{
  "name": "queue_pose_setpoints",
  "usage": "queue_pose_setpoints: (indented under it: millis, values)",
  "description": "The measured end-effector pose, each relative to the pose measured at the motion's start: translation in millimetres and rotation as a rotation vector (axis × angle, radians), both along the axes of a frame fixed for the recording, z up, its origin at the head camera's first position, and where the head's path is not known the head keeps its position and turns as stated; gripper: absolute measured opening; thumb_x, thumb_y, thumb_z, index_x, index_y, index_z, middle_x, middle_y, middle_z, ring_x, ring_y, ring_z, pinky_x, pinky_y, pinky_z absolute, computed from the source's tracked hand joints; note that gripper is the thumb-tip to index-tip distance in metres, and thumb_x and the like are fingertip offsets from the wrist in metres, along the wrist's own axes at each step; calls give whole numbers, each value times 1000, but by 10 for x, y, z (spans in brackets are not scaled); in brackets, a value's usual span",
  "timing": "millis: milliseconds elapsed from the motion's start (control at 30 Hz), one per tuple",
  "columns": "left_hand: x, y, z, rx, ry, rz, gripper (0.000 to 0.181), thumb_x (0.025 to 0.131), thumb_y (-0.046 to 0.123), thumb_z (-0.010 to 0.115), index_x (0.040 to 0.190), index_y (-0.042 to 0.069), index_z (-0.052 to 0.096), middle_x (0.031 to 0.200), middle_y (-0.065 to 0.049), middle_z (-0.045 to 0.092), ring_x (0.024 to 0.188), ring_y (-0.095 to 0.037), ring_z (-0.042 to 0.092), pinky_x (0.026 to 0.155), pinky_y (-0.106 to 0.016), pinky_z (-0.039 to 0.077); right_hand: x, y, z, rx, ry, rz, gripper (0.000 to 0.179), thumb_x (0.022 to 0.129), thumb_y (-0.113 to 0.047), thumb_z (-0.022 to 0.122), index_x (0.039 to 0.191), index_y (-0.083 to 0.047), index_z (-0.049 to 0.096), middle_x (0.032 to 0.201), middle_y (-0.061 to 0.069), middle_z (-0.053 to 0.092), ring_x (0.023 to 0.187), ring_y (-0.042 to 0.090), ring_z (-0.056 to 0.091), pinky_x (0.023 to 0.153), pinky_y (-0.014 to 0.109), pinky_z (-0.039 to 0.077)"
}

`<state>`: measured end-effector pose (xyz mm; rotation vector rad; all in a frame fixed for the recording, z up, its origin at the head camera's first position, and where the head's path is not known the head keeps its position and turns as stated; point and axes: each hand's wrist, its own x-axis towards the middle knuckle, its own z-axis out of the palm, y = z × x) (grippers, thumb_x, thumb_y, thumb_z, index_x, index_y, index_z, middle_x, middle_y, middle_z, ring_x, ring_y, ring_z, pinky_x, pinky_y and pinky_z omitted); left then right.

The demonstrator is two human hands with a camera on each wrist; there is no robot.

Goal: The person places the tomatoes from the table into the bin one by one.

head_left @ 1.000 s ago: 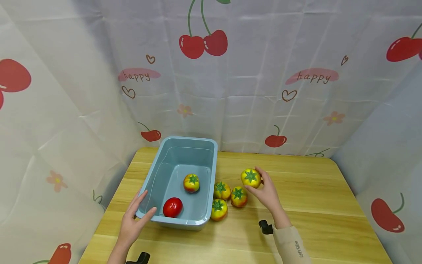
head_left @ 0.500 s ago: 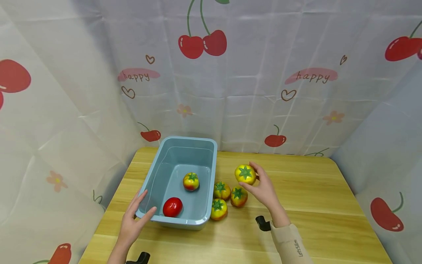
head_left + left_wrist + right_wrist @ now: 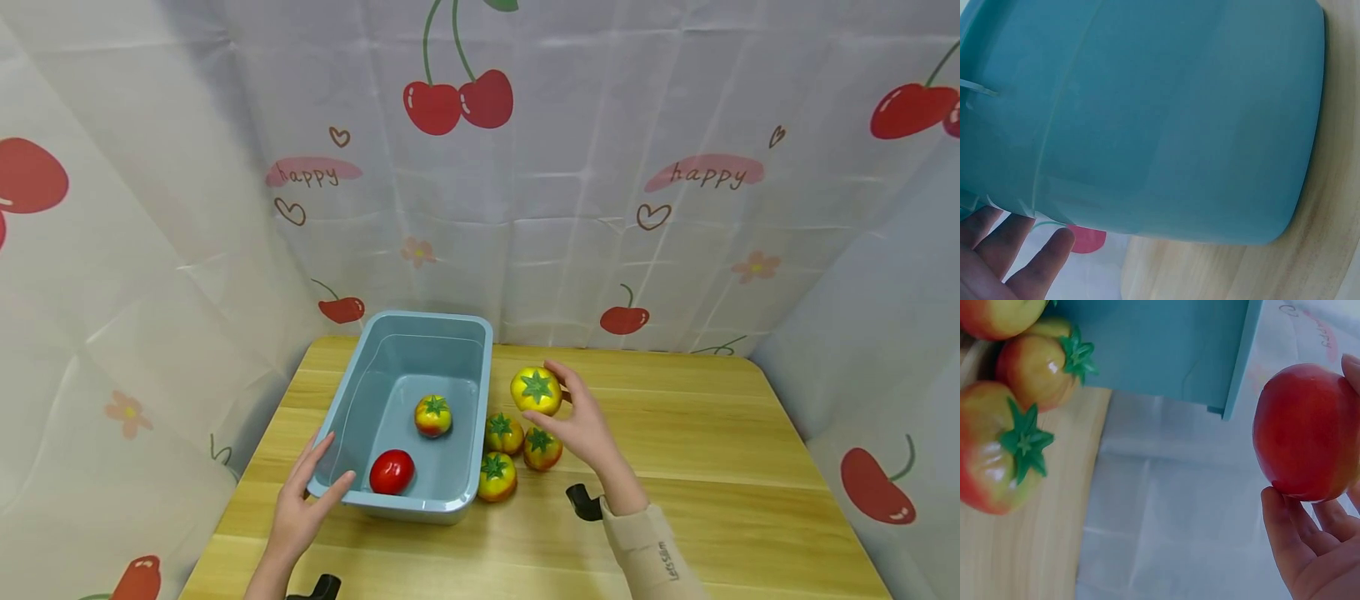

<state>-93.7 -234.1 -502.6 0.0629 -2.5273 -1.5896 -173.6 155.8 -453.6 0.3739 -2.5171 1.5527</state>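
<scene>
My right hand (image 3: 581,425) holds a toy tomato (image 3: 536,391), yellow with a green star-shaped top, between thumb and fingers. It is up above the table, just right of the blue-grey plastic bin (image 3: 489,350). In the right wrist view its red underside (image 3: 1307,431) shows. My left hand (image 3: 296,504) rests at the bin's near left corner, fingers spread and fairly straight. From the left wrist, its fingertips touch the bin's outer wall (image 3: 1179,125) beneath the rim. Inside the bin lie a yellow-red tomato (image 3: 433,416) and a glossy red one (image 3: 392,472), its green top not showing.
Close against the bin's right side, three more tomatoes sit on the wooden table (image 3: 697,433): one behind (image 3: 503,433), one in front (image 3: 497,477) and one to the right (image 3: 542,448). A cherry-printed curtain (image 3: 555,208) surrounds the table's back and sides.
My right hand has carried the held tomato leftward and slightly up, closer to the bin's right rim. The left hand and the bin have stayed in place.
</scene>
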Motion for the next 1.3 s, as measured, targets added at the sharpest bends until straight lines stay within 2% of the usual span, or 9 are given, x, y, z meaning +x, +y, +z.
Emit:
queue_pose_setpoints:
  millis: [200,400,567,867,1067,1300]
  values:
    - [5,-6,2,-1,1,-4,63,86,26,70,142,23,43,153,-8,21,134,-36,26,94,-63,34,8,-130,64,-18,13,35,76,75,-20,80,139,-7,41,137,11,46,122,25,43,98,46,39]
    - [6,-8,2,-9,3,-6,63,86,26,70,143,23,42,153,-5,21,135,-36,26,94,-62,34,15,-239,108,-20,31,77,78,75,-25,81,139,-8,41,138,11,46,122,25,43,97,46,40]
    - [2,-11,-1,-10,-2,-4,63,86,27,70,143,23,42,153,-5,21,134,-37,26,94,-63,34,20,-310,138,-17,31,81,77,74,-26,81,139,-11,42,137,7,47,123,24,43,97,44,41]
    - [5,-17,-6,-14,-2,-9,64,86,27,70,143,24,41,154,-4,20,134,-37,25,93,-64,34,56,-426,194,-21,19,107,77,74,-27,82,138,-10,43,137,8,47,122,21,44,96,43,41]
    - [4,-19,-11,-10,-6,-8,64,86,27,70,143,24,41,154,-4,19,135,-37,24,94,-64,34,65,-499,178,-28,35,133,78,74,-29,82,139,-15,43,136,3,48,121,19,45,95,43,42]
    - [4,-16,-7,-10,-2,-9,64,86,27,70,143,24,42,154,-4,19,135,-37,24,94,-63,34,64,-567,118,2,42,159,76,76,-33,79,140,-14,42,137,0,47,119,16,46,95,40,43]
